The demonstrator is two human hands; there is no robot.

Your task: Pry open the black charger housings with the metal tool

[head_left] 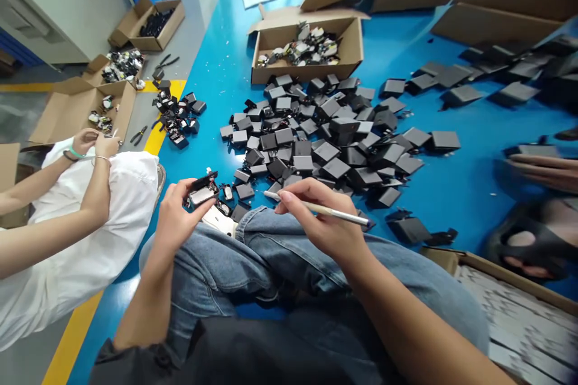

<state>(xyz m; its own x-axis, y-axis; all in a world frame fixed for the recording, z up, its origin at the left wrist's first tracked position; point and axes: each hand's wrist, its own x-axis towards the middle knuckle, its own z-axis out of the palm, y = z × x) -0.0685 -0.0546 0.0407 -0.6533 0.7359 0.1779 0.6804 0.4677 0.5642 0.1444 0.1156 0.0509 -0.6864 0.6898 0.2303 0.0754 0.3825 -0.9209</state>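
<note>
My left hand (174, 216) grips a small black plastic case (203, 192) above my left knee. Its lid stands raised, and a silvery-white part shows inside. In my right hand (323, 219) is a slim pen-shaped tool (329, 212), held like a pencil, with a pale body, a silvery rear section and a thin tip pointing left toward the case. The tip and the case are apart. Just beyond my hands a large heap of black boxes (302, 163) covers the blue floor.
A cardboard box (307, 75) of wired parts stands behind the heap. At left, a co-worker in white (112, 204) handles something small, near pliers (138, 135) and a smaller pile (178, 114). Another person's hand (546, 171) reaches in at right, beside an open carton (515, 313).
</note>
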